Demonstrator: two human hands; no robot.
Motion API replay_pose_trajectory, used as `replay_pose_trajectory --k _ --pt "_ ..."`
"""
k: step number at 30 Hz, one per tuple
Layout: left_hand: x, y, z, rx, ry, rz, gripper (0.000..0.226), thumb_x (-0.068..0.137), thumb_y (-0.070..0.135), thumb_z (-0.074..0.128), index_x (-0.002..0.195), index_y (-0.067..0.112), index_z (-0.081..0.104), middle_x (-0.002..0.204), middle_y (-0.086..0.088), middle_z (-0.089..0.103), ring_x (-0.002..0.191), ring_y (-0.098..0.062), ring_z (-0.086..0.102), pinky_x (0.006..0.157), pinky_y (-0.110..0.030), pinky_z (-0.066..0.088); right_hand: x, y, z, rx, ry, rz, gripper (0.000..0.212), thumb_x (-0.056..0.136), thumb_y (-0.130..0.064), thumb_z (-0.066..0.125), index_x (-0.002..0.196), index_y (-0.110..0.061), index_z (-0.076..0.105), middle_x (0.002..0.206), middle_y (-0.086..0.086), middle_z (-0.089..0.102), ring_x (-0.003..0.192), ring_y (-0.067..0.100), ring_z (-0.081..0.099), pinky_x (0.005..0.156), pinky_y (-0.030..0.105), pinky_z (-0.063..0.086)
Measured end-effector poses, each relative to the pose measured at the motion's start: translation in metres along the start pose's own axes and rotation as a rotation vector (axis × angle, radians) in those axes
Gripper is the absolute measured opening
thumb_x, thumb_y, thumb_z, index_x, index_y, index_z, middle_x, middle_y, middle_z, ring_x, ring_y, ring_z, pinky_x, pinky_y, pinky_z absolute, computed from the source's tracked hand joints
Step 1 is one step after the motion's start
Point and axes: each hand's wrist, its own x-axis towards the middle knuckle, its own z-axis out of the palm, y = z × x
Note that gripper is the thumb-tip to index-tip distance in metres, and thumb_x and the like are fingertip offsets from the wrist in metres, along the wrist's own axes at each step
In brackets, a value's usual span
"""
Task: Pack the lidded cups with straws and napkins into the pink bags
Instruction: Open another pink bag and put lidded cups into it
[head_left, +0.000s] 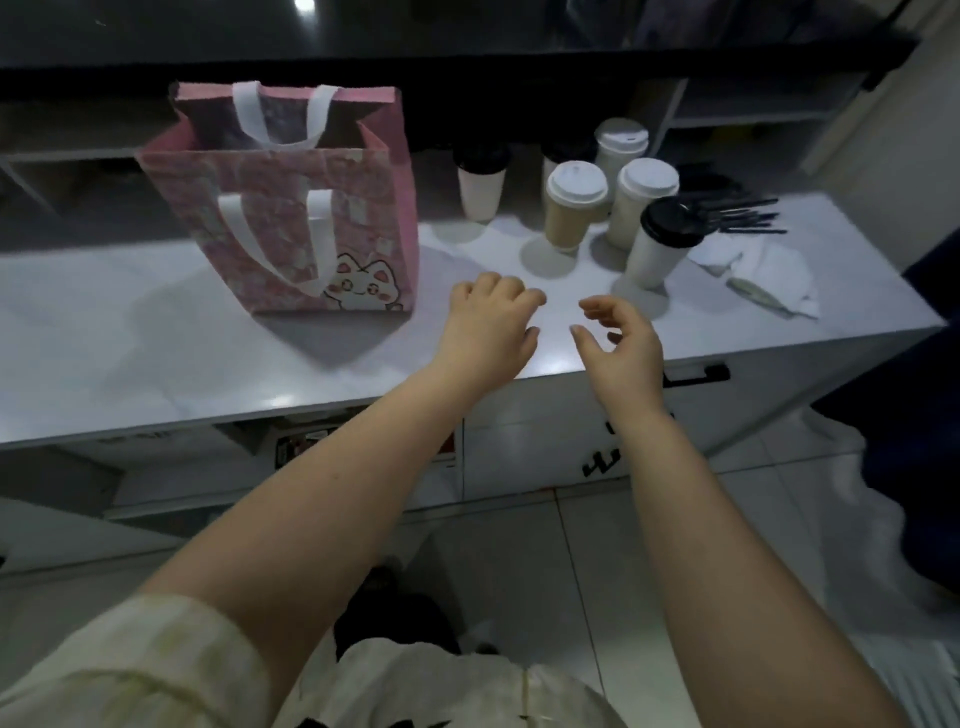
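Note:
A pink bag (291, 208) with white handles and a cat print stands open on the white counter (156, 353), left of centre. Several lidded paper cups stand to its right: a white cup with a black lid (660, 244) nearest, a brown cup with a white lid (571, 208), a pale cup with a white lid (641, 205), and others behind. Black straws (743, 215) and white napkins (763, 275) lie at the far right. My left hand (491, 325) and my right hand (621, 340) hover over the counter's front, fingers loosely curled, holding nothing.
A dark raised ledge (467, 47) runs behind the counter. Open shelves (753, 104) sit at the back right. The counter's front edge has cabinet doors with a black handle (696, 375) below. A tiled floor (519, 561) lies beneath me.

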Motion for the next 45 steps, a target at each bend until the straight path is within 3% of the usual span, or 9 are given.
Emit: replay_pose_trajectory --k 8,11,15,22,28,32,36,40,45 --pt "0.082 0.032 0.019 0.153 -0.041 0.190 0.035 0.090 0.024 0.053 0.125 0.020 0.054 0.120 -0.004 0.057 0.117 -0.029 0.045 0.098 -0.044 0.029 0.059 0.003 -0.038 -0.319 0.023 -0.108 0.026 0.087 -0.014 0.066 0.113 -0.017 0.064 0.111 -0.008 0.060 0.112 0.022 0.049 0.094 0.032 0.042" --pt "0.113 0.026 0.022 0.186 -0.020 0.237 0.032 0.088 0.023 0.053 0.120 0.018 0.054 0.118 -0.005 0.057 0.114 -0.030 0.046 0.096 -0.045 0.032 0.082 0.006 -0.041 -0.432 0.014 -0.098 0.030 0.087 -0.013 0.066 0.116 -0.017 0.062 0.118 -0.002 0.060 0.115 0.025 0.046 0.096 0.041 0.042" --pt "0.162 0.012 0.027 0.169 -0.013 0.262 0.032 0.086 0.020 0.054 0.117 0.016 0.056 0.114 -0.006 0.057 0.111 -0.031 0.047 0.092 -0.044 0.032 0.125 0.009 -0.044 -0.553 0.047 -0.068 0.035 0.084 -0.010 0.066 0.119 -0.018 0.062 0.122 0.001 0.059 0.116 0.026 0.044 0.098 0.041 0.040" --pt "0.225 -0.005 0.050 0.145 -0.015 0.298 0.032 0.085 0.021 0.055 0.117 0.015 0.057 0.115 -0.008 0.058 0.112 -0.033 0.048 0.095 -0.046 0.032 0.186 0.031 -0.038 -0.668 0.159 0.098 0.046 0.078 -0.024 0.071 0.121 -0.022 0.058 0.130 0.001 0.050 0.122 0.029 0.035 0.103 0.040 0.032" --pt "0.243 -0.007 0.066 0.179 -0.064 0.310 0.033 0.087 0.025 0.054 0.119 0.018 0.053 0.119 -0.007 0.056 0.115 -0.032 0.046 0.096 -0.046 0.032 0.226 0.052 -0.030 -0.867 -0.010 0.291 0.083 0.069 -0.045 0.076 0.139 -0.025 0.037 0.150 0.005 0.028 0.135 0.034 0.023 0.114 0.046 0.019" --pt "0.247 -0.004 0.071 0.198 -0.067 0.279 0.033 0.087 0.027 0.054 0.119 0.018 0.053 0.119 -0.005 0.055 0.114 -0.031 0.046 0.095 -0.046 0.031 0.240 0.062 -0.029 -0.879 -0.078 0.371 0.087 0.071 -0.046 0.075 0.143 -0.027 0.029 0.152 0.009 0.023 0.135 0.039 0.024 0.112 0.050 0.021" --pt "0.245 0.001 0.077 0.189 -0.057 0.219 0.030 0.088 0.029 0.049 0.115 0.017 0.055 0.116 -0.006 0.056 0.111 -0.031 0.046 0.093 -0.045 0.030 0.233 0.065 -0.028 -0.813 -0.079 0.259 0.076 0.073 -0.037 0.073 0.138 -0.023 0.036 0.142 0.009 0.034 0.125 0.035 0.033 0.099 0.046 0.040" --pt "0.243 0.010 0.073 0.197 -0.023 0.163 0.032 0.089 0.032 0.048 0.116 0.018 0.055 0.117 -0.005 0.056 0.111 -0.030 0.048 0.093 -0.044 0.031 0.228 0.057 -0.033 -0.736 -0.140 0.061 0.078 0.073 -0.042 0.073 0.140 -0.024 0.038 0.138 0.005 0.039 0.122 0.033 0.035 0.098 0.042 0.038" --pt "0.231 0.016 0.060 0.212 0.056 0.069 0.031 0.092 0.032 0.046 0.118 0.019 0.057 0.114 -0.003 0.058 0.107 -0.029 0.049 0.089 -0.042 0.032 0.229 0.047 -0.039 -0.695 -0.294 -0.027 0.081 0.071 -0.044 0.076 0.139 -0.024 0.036 0.136 0.002 0.041 0.123 0.031 0.036 0.098 0.040 0.039"
